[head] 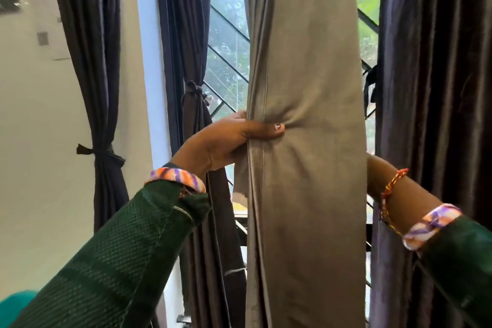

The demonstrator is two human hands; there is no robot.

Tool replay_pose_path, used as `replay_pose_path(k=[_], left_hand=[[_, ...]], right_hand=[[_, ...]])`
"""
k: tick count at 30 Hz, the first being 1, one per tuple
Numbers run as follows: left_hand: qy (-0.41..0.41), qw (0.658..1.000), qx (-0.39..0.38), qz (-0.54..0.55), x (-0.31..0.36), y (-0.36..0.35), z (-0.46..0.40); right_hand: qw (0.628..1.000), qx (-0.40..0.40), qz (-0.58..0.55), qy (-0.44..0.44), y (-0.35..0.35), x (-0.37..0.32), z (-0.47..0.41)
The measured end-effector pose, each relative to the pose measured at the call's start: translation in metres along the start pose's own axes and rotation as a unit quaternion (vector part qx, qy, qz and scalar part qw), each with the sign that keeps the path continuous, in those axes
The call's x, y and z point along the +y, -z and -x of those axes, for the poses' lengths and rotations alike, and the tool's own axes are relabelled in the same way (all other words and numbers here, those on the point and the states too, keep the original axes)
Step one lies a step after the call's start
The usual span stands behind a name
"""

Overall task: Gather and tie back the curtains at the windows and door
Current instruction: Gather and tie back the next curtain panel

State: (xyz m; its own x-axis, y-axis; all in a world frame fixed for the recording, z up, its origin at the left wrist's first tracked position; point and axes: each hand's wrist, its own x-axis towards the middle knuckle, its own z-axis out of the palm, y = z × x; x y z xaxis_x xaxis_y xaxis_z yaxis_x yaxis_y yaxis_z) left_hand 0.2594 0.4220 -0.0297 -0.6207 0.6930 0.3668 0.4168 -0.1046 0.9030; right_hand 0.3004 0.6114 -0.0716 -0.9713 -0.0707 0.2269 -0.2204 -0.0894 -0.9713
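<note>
Head view, only one. Grey curtain (306, 114) hangs down the centre of the frame, top to bottom, in front of a window (229, 42) with diagonal black bars and green leaves behind the glass. Left hand (229, 138) comes in from lower left and grips the curtain's left edge at mid-height: thumb pressed across the front of the cloth, other fingers wrapped behind and hidden, fabric puckering toward the thumb. Right hand is behind the curtain's right edge, out of sight; only the right wrist (386, 184) shows at right centre, with a red-and-yellow thread round it, so its grip cannot be told. Both arms in dark green sleeves (119, 253) with orange-purple striped cuffs. Left of centre, a dark curtain (191, 42) against the window frame is knotted at about mid-height. Further left, another dark curtain (98, 61) hangs against the white wall (32, 141), cinched with a dark tie (102, 154) below mid-height. At the right edge, a dark curtain (436, 88) hangs full length, just beside the grey one.
</note>
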Motion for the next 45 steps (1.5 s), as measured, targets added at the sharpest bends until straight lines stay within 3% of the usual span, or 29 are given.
replay_pose_path(k=[1, 4, 7, 9, 11, 14, 17, 18, 21, 23, 26, 29, 32, 35, 37, 40, 43, 45], left_hand=[[0.005, 1.0, 0.007, -0.006, 0.0, 0.002, 0.0], [0.024, 0.998, 0.045, -0.032, -0.002, 0.011, 0.002], [0.048, 0.978, 0.121, -0.163, -0.008, 0.015, 0.0], [0.048, 0.942, 0.184, -0.277, -0.018, 0.016, -0.009], [0.051, 0.883, 0.262, -0.387, -0.029, 0.013, -0.019], [0.073, 0.829, 0.305, -0.463, -0.038, 0.0, -0.027], [0.087, 0.845, 0.288, -0.442, -0.04, -0.006, -0.029], [0.088, 0.853, 0.284, -0.43, -0.04, -0.007, -0.029], [0.056, 0.853, 0.294, -0.428, -0.035, -0.021, -0.033], [-0.007, 0.884, 0.303, -0.356, -0.029, -0.039, -0.035], [-0.078, 0.958, 0.213, -0.174, -0.022, -0.064, -0.036], [-0.052, 0.986, 0.109, -0.111, -0.026, -0.075, -0.039], [-0.061, 0.973, 0.124, -0.183, -0.038, -0.069, -0.048], [-0.076, 0.966, 0.214, -0.121, -0.058, -0.052, -0.052], [-0.082, 0.936, 0.335, -0.067, -0.071, -0.037, -0.053], [0.012, 0.891, 0.45, -0.067, -0.094, -0.011, -0.054], [0.126, 0.902, 0.38, -0.162, -0.116, 0.008, -0.057], [0.14, 0.91, 0.31, -0.238, -0.12, 0.01, -0.059]], right_hand=[[0.998, 0.061, 0.032, 0.003, 0.003, -0.001, 0.0], [0.996, 0.034, 0.077, -0.026, 0.009, -0.006, -0.001], [0.983, 0.05, 0.177, -0.012, 0.009, -0.011, -0.008], [0.965, 0.063, 0.256, 0.011, 0.009, -0.015, -0.012], [0.939, 0.088, 0.334, 0.008, 0.008, -0.022, -0.014], [0.9, 0.119, 0.418, -0.019, 0.013, -0.033, -0.017], [0.845, 0.201, 0.496, -0.017, 0.024, -0.044, -0.018], [0.806, 0.241, 0.54, -0.01, 0.027, -0.046, -0.016], [0.645, 0.36, 0.674, 0.016, 0.025, -0.049, -0.002], [0.591, 0.392, 0.705, 0.031, 0.02, -0.047, 0.004], [0.554, 0.405, 0.725, 0.064, 0.021, -0.037, 0.005], [0.618, 0.402, 0.663, 0.128, 0.028, -0.033, 0.005], [0.709, 0.385, 0.564, 0.178, 0.033, -0.034, 0.001], [0.782, 0.356, 0.476, 0.187, 0.04, -0.031, -0.003], [0.816, 0.338, 0.435, 0.175, 0.045, -0.026, -0.006], [0.848, 0.327, 0.392, 0.143, 0.051, -0.02, -0.012], [0.871, 0.317, 0.352, 0.129, 0.053, -0.015, -0.017], [0.881, 0.307, 0.336, 0.129, 0.051, -0.013, -0.02]])
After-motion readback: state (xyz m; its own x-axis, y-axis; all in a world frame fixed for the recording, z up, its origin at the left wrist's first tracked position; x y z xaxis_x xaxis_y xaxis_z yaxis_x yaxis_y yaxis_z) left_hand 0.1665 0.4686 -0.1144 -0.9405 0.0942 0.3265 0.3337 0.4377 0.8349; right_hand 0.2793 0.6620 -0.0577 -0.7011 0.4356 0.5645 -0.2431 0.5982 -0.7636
